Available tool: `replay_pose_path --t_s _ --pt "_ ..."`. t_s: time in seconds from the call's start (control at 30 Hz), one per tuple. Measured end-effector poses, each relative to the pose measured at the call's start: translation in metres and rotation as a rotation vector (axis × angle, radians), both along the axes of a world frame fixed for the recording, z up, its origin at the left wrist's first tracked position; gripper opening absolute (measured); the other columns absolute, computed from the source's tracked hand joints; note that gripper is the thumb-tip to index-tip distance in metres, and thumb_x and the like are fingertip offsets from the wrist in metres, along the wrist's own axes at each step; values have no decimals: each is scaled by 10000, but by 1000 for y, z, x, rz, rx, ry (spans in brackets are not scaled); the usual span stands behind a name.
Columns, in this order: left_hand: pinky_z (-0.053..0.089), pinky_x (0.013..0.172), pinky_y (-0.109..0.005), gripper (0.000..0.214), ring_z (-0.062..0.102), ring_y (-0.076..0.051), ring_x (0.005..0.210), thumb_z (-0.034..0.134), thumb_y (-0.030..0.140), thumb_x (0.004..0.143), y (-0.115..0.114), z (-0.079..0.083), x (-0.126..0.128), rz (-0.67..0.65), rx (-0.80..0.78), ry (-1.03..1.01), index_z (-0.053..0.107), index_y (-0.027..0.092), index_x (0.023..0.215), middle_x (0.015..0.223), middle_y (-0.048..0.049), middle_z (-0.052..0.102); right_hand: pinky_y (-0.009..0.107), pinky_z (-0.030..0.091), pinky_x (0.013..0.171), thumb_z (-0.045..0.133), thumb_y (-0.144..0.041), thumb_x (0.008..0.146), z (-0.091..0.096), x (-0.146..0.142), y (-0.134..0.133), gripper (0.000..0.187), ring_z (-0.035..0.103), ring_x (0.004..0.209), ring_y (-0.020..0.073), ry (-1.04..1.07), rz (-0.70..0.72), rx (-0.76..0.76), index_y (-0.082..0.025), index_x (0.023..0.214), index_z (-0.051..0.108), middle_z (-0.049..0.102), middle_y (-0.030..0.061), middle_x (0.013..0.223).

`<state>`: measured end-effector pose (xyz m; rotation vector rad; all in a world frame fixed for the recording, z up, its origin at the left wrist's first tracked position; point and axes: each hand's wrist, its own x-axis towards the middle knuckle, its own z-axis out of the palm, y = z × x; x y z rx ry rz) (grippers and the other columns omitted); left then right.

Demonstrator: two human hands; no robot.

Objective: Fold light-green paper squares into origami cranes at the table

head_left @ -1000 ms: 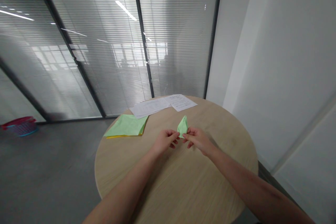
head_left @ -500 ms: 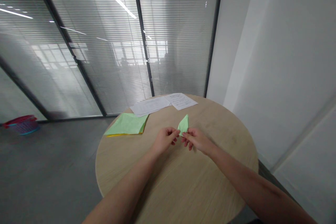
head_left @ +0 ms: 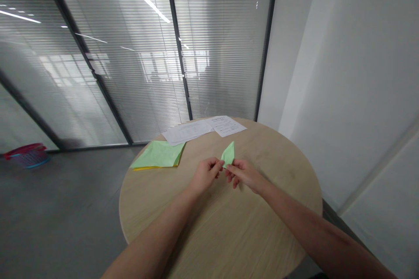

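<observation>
Between my two hands is a small piece of folded green paper (head_left: pixel 228 154), its pointed tip upward and away from me. My left hand (head_left: pixel 207 173) pinches the lower left corner between thumb and fingers. The lower right side is gripped by my right hand (head_left: pixel 244 173), thumb in front, the other fingers curled below. Fingers cover the paper's bottom edge. Both hands are over the middle of the round wooden table (head_left: pixel 242 226).
A stack of green sheets (head_left: pixel 160 154) with yellow beneath lies at the table's left edge. Printed white sheets (head_left: pixel 190 131) overlap it at the back. On the floor at far left stands a red and blue basket (head_left: pixel 28 156). A glass partition with blinds (head_left: pixel 147 61) rises behind the table.
The folded paper and the fingers of my right hand have shifted very slightly up and left. Both hands keep their hold on the paper.
</observation>
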<state>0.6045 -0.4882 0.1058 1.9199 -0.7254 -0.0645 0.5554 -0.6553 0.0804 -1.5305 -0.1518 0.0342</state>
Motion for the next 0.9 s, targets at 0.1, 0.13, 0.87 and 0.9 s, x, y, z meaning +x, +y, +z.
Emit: replay_pose_path --t_s 0.1,0.13,0.87,0.9 --pt "344 505 -225 407 487 -112 511 473 480 859 1 0 -1 -11 31 -76 623 143 686 556 -1 560 211 461 423 623 -493 774 0 0 -2 362 599 610 133 -35 -6 -23 -141 861 631 634 60 782" --pt "342 510 -225 407 492 -113 519 469 478 863 1 -1 -1 -11 41 -93 631 143 699 570 -5 572 210 459 423 622 -490 777 0 0 -2 358 590 593 128 -50 -10 -37 -138 845 636 630 55 761" --pt "509 517 -234 365 591 -178 809 558 414 817 5 2 3 -17 -256 123 624 160 1071 956 -77 645 182 438 383 571 -465 819 -9 6 -6 326 553 507 92 -5 -40 -236 -157 919 609 638 41 762" --pt "512 527 -234 344 588 -176 808 567 406 811 5 2 4 -19 -261 139 638 161 1041 941 -73 647 176 435 384 567 -458 822 -10 6 -6 319 555 516 93 -13 -39 -245 -161 932 606 637 40 759"
